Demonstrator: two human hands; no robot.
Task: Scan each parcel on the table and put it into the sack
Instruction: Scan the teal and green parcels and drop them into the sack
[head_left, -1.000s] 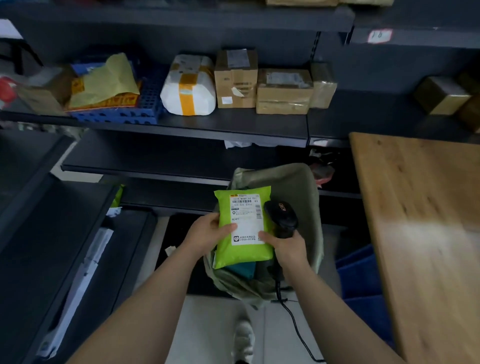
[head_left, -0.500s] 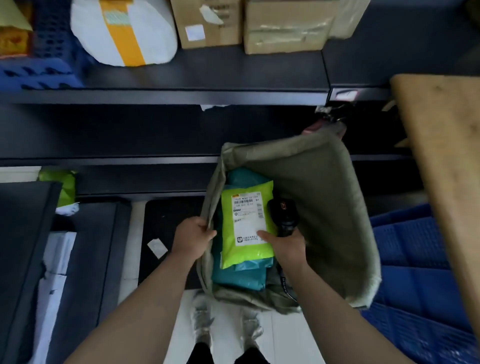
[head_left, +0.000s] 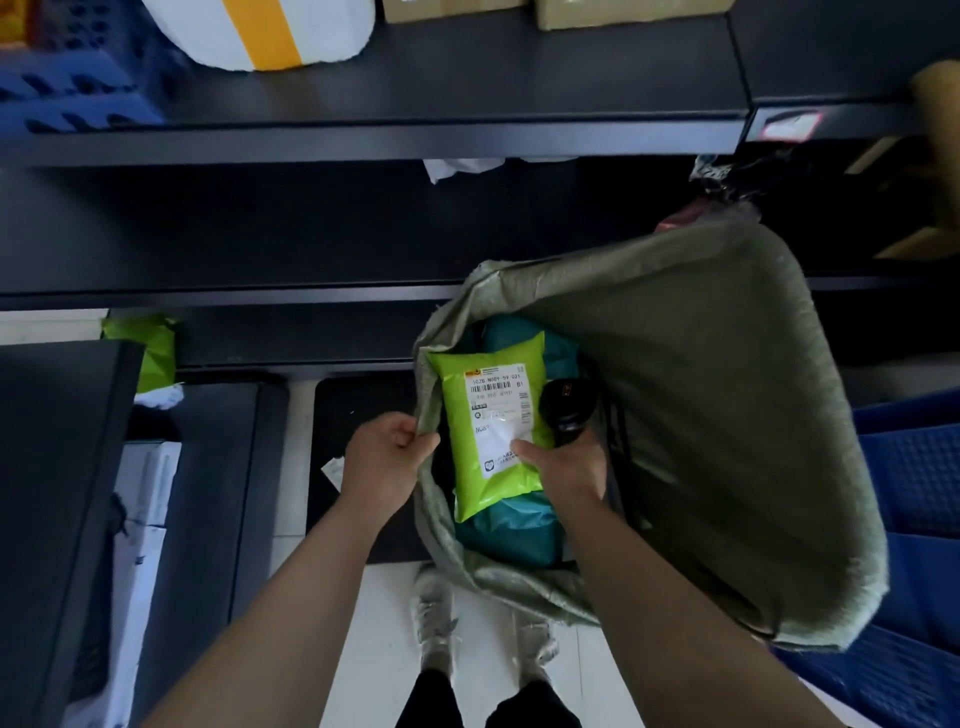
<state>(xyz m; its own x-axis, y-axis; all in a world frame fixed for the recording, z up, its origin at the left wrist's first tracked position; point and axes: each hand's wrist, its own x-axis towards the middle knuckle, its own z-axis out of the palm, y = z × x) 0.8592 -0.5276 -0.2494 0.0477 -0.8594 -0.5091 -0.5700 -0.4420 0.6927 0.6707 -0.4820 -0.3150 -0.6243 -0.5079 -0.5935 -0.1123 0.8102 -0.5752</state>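
Note:
A lime-green parcel (head_left: 491, 431) with a white shipping label lies inside the open mouth of the olive-green woven sack (head_left: 701, 415), on top of a teal parcel (head_left: 511, 530). My left hand (head_left: 387, 457) grips the sack's left rim and holds it open. My right hand (head_left: 563, 465) holds the black barcode scanner (head_left: 566, 410), and its thumb presses on the green parcel's label. The scanner's cable runs down into the sack.
Dark metal shelves stand ahead, with a white and yellow parcel (head_left: 260, 31) and a blue crate (head_left: 67, 88) on the upper one. A second green parcel (head_left: 148, 353) lies low on the left. Blue crates (head_left: 914, 493) stand to the right. My shoes (head_left: 483, 629) are on the pale floor.
My left hand let go of the green parcel and took the sack's rim. The parcel went down from above the sack into its mouth. My view tilted downward.

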